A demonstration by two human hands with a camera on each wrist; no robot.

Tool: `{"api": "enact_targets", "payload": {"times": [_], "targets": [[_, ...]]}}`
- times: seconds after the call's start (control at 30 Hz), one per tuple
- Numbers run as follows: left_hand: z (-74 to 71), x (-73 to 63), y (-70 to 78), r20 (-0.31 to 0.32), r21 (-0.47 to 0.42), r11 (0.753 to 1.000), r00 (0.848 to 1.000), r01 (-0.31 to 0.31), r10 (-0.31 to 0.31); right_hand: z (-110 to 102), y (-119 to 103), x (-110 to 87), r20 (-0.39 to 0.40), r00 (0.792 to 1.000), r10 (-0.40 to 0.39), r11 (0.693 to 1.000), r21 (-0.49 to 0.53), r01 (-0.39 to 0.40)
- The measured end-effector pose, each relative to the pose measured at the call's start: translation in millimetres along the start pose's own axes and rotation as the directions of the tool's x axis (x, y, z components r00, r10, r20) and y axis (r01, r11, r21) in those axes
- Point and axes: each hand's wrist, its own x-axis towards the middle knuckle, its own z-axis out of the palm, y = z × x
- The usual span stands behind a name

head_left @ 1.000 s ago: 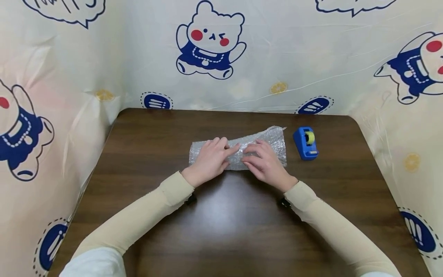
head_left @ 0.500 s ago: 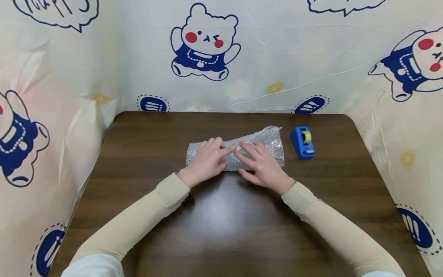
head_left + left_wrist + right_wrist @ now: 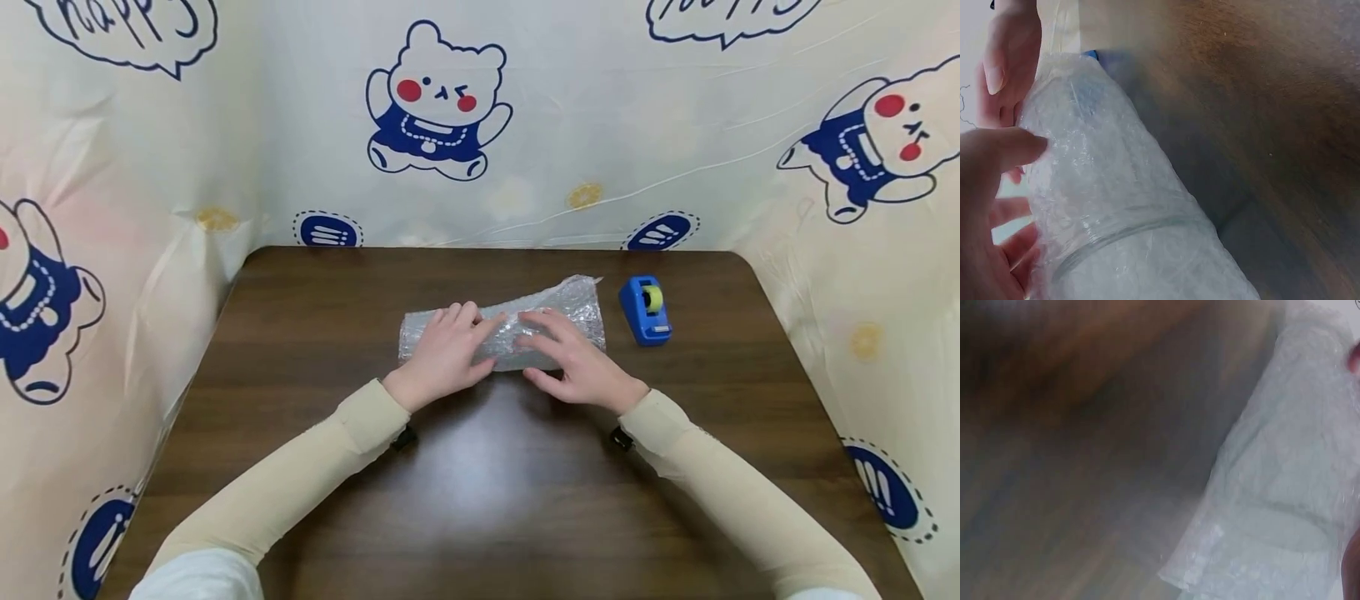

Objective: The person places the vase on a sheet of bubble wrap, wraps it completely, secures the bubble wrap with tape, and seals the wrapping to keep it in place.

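Observation:
A clear bubble-wrap bundle lies crosswise on the table, wider at its right end. My left hand holds its left part, thumb on the near side, index finger pointing right and the other fingers bent over the far side. Over the right half, my right hand has its fingers spread and loosely bent, with the thumb apart at the near edge. A curved edge shows through the wrap in the left wrist view. The right wrist view shows the wrap's loose corner, with only bits of fingers at the border.
A blue tape dispenser with a yellowish roll stands just right of the bundle. The brown wooden table has a printed curtain hanging behind it and along both sides.
My right hand's fingers reached left toward the left hand, then drew back a little to the right and spread. The left hand keeps its place on the bundle. The head view has shifted slightly.

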Motion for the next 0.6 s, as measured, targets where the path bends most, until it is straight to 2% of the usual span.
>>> {"api": "enact_targets", "payload": {"times": [0.13, 0.23, 0.4, 0.53, 0.6], "targets": [[9.5, 3.3, 4.2, -0.098, -0.019, 0.998, 0.993, 0.058, -0.060, 1, 0, 0.2, 0.002, 0.998, 0.070, 0.996, 0.049, -0.070], [17.5, 3.8, 10.7, -0.132, -0.045, 0.993, 0.985, 0.108, -0.113, 5, -2, -1.5, 0.001, 0.997, 0.084, 0.995, 0.046, -0.083], [22.9, 5.1, 14.7, -0.146, -0.102, 0.984, 0.976, 0.148, -0.162, 10, -6, -2.2, -0.022, 0.997, 0.071, 0.997, 0.020, -0.071], [20.5, 8.0, 11.2, -0.143, -0.131, 0.980, 0.976, 0.147, -0.166, 12, -7, 1.4, -0.055, 0.997, 0.063, 0.998, 0.014, -0.062], [20.1, 9.3, 9.6, -0.131, -0.107, 0.984, 0.979, 0.141, -0.154, 13, -8, 3.7, -0.074, 0.995, 0.060, 0.998, 0.002, -0.060]]}}
